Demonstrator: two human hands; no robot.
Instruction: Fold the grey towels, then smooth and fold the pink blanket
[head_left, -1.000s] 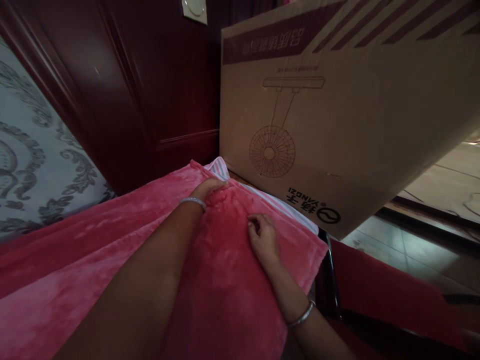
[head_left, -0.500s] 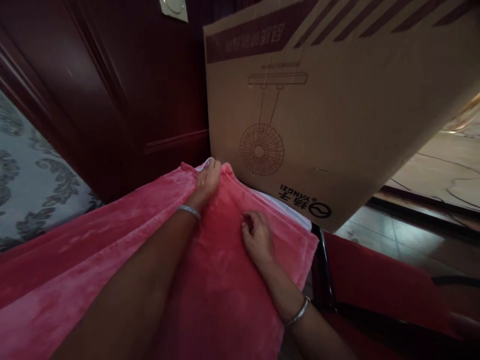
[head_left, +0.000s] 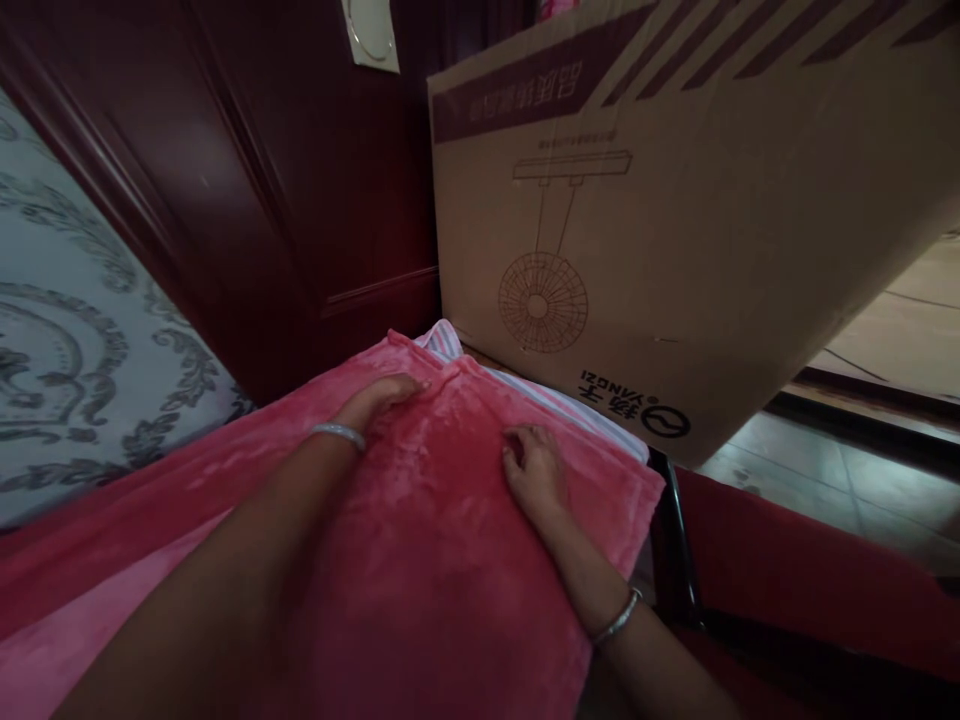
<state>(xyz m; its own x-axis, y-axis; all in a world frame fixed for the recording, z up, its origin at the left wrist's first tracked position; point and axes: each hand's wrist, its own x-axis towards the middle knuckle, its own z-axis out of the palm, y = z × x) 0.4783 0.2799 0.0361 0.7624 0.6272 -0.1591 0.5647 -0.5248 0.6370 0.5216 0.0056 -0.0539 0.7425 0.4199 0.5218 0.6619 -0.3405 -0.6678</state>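
Note:
A pink fleece blanket (head_left: pixel 435 560) lies spread in front of me over a white striped cloth (head_left: pixel 450 340) that peeks out at its far edge. My left hand (head_left: pixel 379 397) lies flat on the blanket near its far corner, fingers stretched out. My right hand (head_left: pixel 534 475) rests on the blanket further right, its fingers curled and pressed into the fleece. Each wrist wears a silver bangle.
A large cardboard box (head_left: pixel 675 220) with a fan drawing stands just behind the blanket. Dark red wood panelling (head_left: pixel 300 180) fills the back left, patterned grey fabric (head_left: pixel 82 350) the left. A black metal frame (head_left: pixel 671 540) and red seat (head_left: pixel 787 580) sit at right, over tiled floor.
My left hand has slid back from the blanket's far corner toward the left and now lies flat. My right hand has hardly moved.

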